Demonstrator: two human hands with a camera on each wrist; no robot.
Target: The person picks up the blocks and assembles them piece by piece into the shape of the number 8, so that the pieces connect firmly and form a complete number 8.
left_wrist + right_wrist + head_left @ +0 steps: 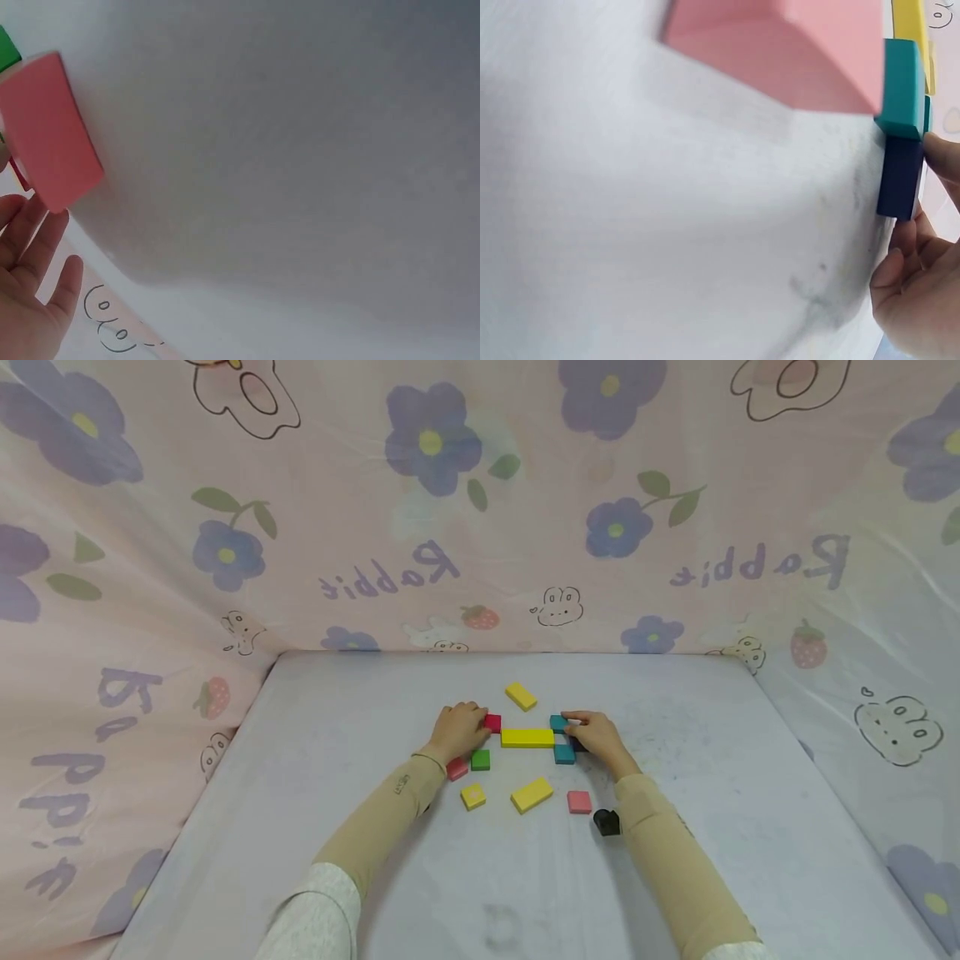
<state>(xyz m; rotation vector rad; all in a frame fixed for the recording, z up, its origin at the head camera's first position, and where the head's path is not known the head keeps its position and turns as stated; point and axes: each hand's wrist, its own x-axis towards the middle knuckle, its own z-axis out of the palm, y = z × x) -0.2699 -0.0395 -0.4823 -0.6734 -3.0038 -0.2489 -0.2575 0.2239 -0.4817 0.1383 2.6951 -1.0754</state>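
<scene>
My left hand [459, 729] is at the red block [492, 723], gripping its left side with fingers and thumb; in the left wrist view the outer fingers [67, 285] are loosely extended. On the other side, my right hand [597, 737] pinches the upper teal block [557, 723] between forefinger and thumb. A dark blue block [900, 178] lies under that hand, against the lower teal block [564, 754]. Between the hands is a long yellow block [527, 738], with the red block at its upper left corner and the teal blocks at its right end.
A green block [480, 760] and a pink block [457, 768] lie by my left wrist. Nearer me are a square yellow block [473, 796], a yellow bar [532, 795], another pink block [579, 802] and a black piece [606, 822]. One yellow bar [521, 696] lies beyond the hands.
</scene>
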